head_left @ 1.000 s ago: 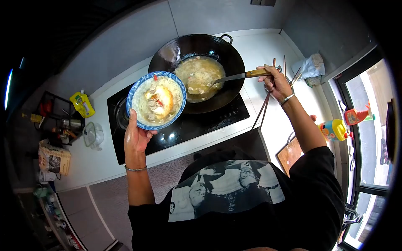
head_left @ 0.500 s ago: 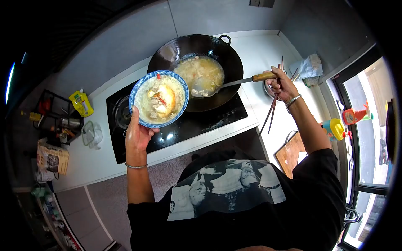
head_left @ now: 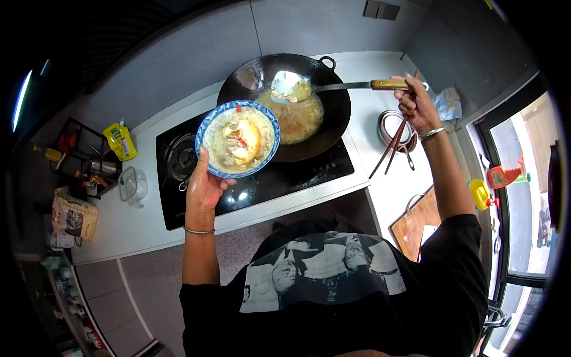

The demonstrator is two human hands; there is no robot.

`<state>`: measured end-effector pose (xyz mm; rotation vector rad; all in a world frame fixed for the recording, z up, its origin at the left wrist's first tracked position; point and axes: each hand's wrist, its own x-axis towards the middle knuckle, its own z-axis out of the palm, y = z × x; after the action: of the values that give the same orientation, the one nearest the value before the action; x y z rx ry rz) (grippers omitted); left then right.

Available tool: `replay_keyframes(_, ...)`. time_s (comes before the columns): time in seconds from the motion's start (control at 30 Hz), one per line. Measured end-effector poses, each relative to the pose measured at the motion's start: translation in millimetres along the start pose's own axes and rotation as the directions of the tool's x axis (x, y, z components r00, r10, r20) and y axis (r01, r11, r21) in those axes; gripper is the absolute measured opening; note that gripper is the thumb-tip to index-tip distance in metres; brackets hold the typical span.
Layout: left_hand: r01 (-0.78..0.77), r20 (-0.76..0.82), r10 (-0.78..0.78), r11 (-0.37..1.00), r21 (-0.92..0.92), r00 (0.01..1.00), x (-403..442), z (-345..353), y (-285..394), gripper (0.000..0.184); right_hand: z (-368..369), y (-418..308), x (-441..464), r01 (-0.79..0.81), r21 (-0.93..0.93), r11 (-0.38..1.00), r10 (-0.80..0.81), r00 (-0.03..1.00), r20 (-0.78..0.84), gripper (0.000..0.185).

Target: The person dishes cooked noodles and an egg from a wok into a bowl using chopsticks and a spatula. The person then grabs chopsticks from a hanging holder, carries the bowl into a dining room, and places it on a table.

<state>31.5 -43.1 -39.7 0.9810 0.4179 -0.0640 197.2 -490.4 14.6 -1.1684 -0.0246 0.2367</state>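
My left hand (head_left: pixel 205 185) supports a blue-and-white bowl (head_left: pixel 235 174) from below, thumb at its rim. In the bowl are broth, a fried egg, pieces that look like meat, and red bits of chili. Gripped in my right hand (head_left: pixel 417 106) is the wooden handle of a wok spatula (head_left: pixel 351 85), along with a pair of dark chopsticks (head_left: pixel 394 149) pointing downward. The spatula's wide blade carries broth and pale pieces above the black wok (head_left: pixel 338 113). Cloudy soup (head_left: pixel 300 128) with small pieces fills the wok's bottom, just right of the bowl.
The wok stands on a black glass stove (head_left: pixel 297 183). Metal pans (head_left: pixel 389 124) and a wooden cutting board (head_left: pixel 410 229) lie to the right, near a spray bottle (head_left: pixel 502 177). On the left are a yellow pouch (head_left: pixel 119 141) and a clear container (head_left: pixel 133 185).
My right hand has raised the spatula from the soup, bringing its loaded blade up behind the bowl's right side. The bowl appears slightly further right in view, and the camera view has shifted a little.
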Motion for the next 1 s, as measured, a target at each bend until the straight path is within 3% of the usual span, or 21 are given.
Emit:
replay_keyframes(0.17, 0.042, 0.039, -0.044, 0.999, 0.032, 0.998, 3.3, -5.4, 2.8, 0.054, 61.1, -38.3, -9.1, 0.096, -0.129, 0.987, -0.09, 0.995, 0.053, 0.038)
replay_keyframes(0.3, 0.06, 0.087, -0.063, 0.998, 0.035, 0.994, 8.5, -12.4, 4.2, 0.053, 109.6, -47.8, -20.7, 0.276, -0.259, 0.926, -0.214, 0.946, 0.244, 0.035)
replay_keyframes(0.43, 0.068, 0.101, -0.071, 0.997, 0.031, 0.992, 13.1, -14.6, 6.5, 0.054, 149.0, -54.4, -35.8, 0.485, -0.388, 0.784, -0.322, 0.851, 0.414, 0.031)
replay_keyframes(0.53, 0.055, 0.092, -0.058, 0.998, 0.027, 0.994, 13.9, -12.3, 5.0, 0.054, 145.9, -56.2, -35.3, 0.581, -0.427, 0.693, -0.423, 0.807, 0.412, 0.03)
replay_keyframes(0.7, 0.028, 0.026, -0.03, 0.997, 0.074, 0.999, 15.5, -12.6, 0.5, 0.054, 99.7, -29.9, -1.4, 0.416, -0.473, 0.777, -0.366, 0.909, 0.197, 0.022)
replay_keyframes(0.83, -0.003, -0.014, 0.004, 0.998, 0.066, 1.0, 12.6, -7.7, -1.5, 0.054, 64.0, 3.6, 24.0, 0.287, -0.594, 0.752, -0.37, 0.929, -0.02, 0.024)
replay_keyframes(1.0, -0.009, -0.019, 0.011, 0.997, 0.081, 1.0, 5.5, -2.8, -0.5, 0.055, 35.9, 45.7, 35.0, 0.205, -0.536, 0.819, -0.331, 0.932, -0.149, 0.023)
